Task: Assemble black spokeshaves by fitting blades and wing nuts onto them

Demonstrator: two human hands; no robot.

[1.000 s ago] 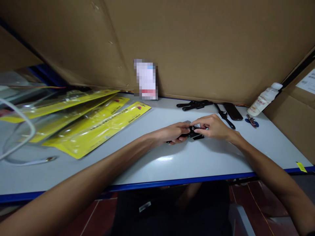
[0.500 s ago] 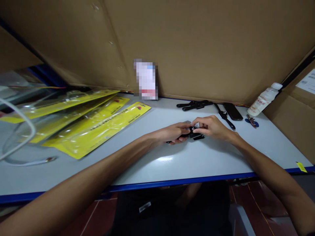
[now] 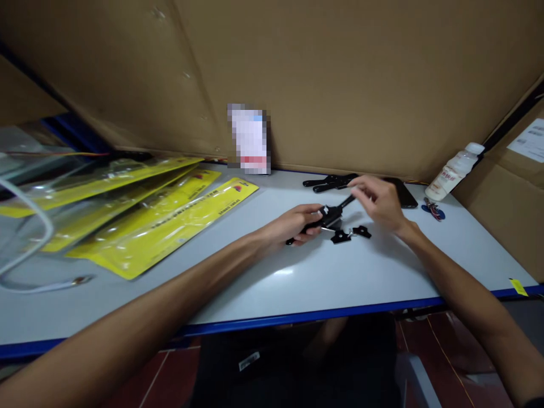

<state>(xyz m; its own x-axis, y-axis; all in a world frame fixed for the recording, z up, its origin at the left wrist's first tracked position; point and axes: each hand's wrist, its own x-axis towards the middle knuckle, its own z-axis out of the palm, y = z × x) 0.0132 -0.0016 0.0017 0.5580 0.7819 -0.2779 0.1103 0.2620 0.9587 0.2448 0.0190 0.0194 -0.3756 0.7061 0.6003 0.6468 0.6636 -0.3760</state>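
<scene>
My left hand (image 3: 297,222) is closed round one handle of a black spokeshave (image 3: 331,215) and holds it just above the table. My right hand (image 3: 378,203) pinches the tip of the tool's other handle. Under the tool lie a small black plate with a hole (image 3: 340,237) and a second small black part (image 3: 362,231). Between them is a small shiny piece, too small to name. More black spokeshaves (image 3: 326,183) lie behind, partly hidden by my right hand.
Yellow blister packs (image 3: 170,226) fan out at the left, near a white cable (image 3: 42,288). A dark phone (image 3: 406,194), a white-capped bottle (image 3: 453,173) and a small blue item with wires (image 3: 432,209) stand or lie at right. A blurred upright panel (image 3: 250,141) leans against the cardboard wall (image 3: 340,85).
My right hand has moved up and right from the spokeshave's middle to its far handle. The small black parts now lie apart on the table. My left hand keeps its hold.
</scene>
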